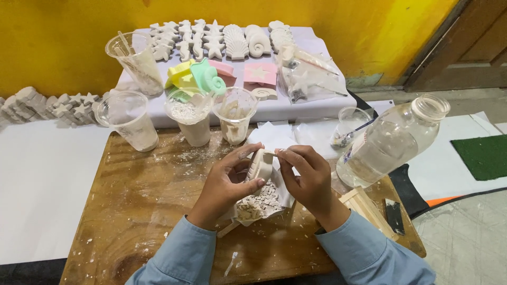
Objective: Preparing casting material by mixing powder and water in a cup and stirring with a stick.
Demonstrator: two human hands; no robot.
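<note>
Both my hands hold a small white plaster cast (261, 163) upright over the wooden board (142, 211). My left hand (227, 182) cups it from the left with the thumb on its lower edge. My right hand (303, 174) pinches its upper right edge with the fingertips. Under the cast lies a white paper sheet with a heap of plaster crumbs (260, 201). Blue sleeves cover both forearms.
Several clear plastic cups (129, 119) with white powder stand along the board's far edge. A big clear bottle (393, 140) leans at the right. Behind, a white-covered table carries plaster stars and shells (232, 39), coloured moulds (193, 76) and plastic bags. Wooden sticks (367, 206) lie at the right.
</note>
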